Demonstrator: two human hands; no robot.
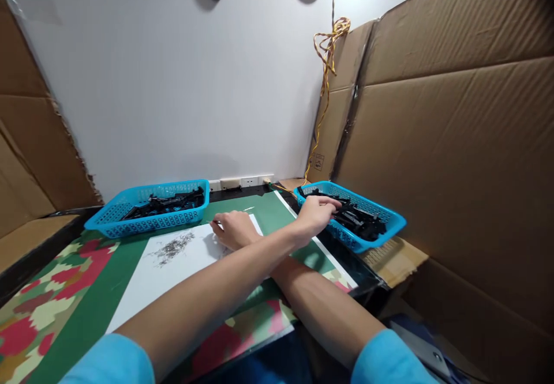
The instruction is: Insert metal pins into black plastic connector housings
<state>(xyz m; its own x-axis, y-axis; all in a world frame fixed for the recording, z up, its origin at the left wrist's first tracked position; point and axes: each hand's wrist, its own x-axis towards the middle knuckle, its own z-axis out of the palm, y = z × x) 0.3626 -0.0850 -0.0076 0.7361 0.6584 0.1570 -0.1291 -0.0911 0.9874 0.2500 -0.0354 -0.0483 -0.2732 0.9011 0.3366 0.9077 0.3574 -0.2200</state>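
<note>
Blue sleeves (pixel 112 358) nearest, forearms crossed over the table (pixel 93 297), left over right. The white paper (pixel 145 294) lies on the green part of the table, with a loose pile of small bits (pixel 174 247) on it.

Progress: work looks to be midway. Black parts (pixel 370 226) lie in the right basket (pixel 348 240), more black parts (pixel 175 201) in the left basket (pixel 147 226), and the pile on the paper isn't used up. Can't tell which basket is finished stock and which is waiting, so no count of done vs left.

Right hand (pixel 236 229): at the paper's far end, just beside the pile, fingers curled in, grip narrow. Fingertips too small here to say whether a bit is pinched.

Left hand (pixel 318 215): over the near side of the right basket, fingers bent toward the black parts. Grip looks narrow; can't tell if it has a part or only touches one.

Behind: sockets (pixel 250 182) along the wall (pixel 151 96), yellow cable (pixel 325 84) hanging at the corner, cardboard (pixel 454 136) on the right.
</note>
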